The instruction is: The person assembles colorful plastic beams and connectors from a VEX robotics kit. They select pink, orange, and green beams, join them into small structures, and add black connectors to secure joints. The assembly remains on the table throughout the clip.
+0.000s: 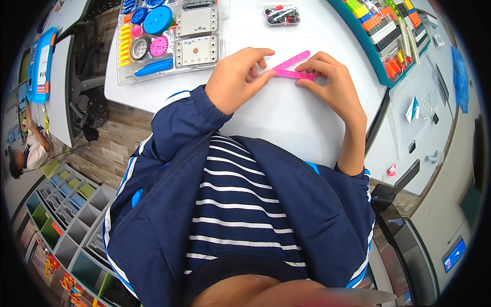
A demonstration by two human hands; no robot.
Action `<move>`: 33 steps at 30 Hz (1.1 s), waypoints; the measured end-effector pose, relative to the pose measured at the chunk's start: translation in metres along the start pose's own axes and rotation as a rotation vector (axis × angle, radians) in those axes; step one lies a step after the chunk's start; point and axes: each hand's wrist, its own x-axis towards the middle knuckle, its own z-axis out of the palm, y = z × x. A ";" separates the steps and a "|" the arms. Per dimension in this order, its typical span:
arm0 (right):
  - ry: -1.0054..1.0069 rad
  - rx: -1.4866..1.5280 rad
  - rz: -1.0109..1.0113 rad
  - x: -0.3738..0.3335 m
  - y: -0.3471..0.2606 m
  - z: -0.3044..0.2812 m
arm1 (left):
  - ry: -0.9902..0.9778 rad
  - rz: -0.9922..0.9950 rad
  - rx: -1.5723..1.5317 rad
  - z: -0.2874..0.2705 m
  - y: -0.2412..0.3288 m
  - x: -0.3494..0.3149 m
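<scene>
Two pink perforated building beams (292,61) form a narrow V above the white table, their left ends meeting. My left hand (236,77) is at that meeting end, its thumb tip against the beams. The left index finger is stretched out above, apart from the thumb, and the other fingers are curled. With fingers and thumb bent around it, my right hand (332,82) grips the right end of the lower beam. The upper beam's free end points up and to the right, beside the right fingers. Whether a pin joins the beams is hidden.
A clear tray (121,77) with wheels, gears and grey electronic blocks lies at the far left of the white table (286,117). A small clear box (282,15) of little parts sits at the back. A teal bin (376,56) of coloured parts stands right.
</scene>
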 end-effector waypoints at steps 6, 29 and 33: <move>-0.043 -0.025 -0.008 -0.002 -0.003 -0.002 | 0.006 0.214 0.047 0.012 -0.008 0.005; -0.054 0.024 -0.033 -0.001 -0.007 0.008 | -0.027 0.193 -0.044 0.017 -0.011 0.004; -0.039 0.006 -0.047 -0.001 -0.007 0.007 | -0.048 0.153 -0.038 0.017 -0.013 0.006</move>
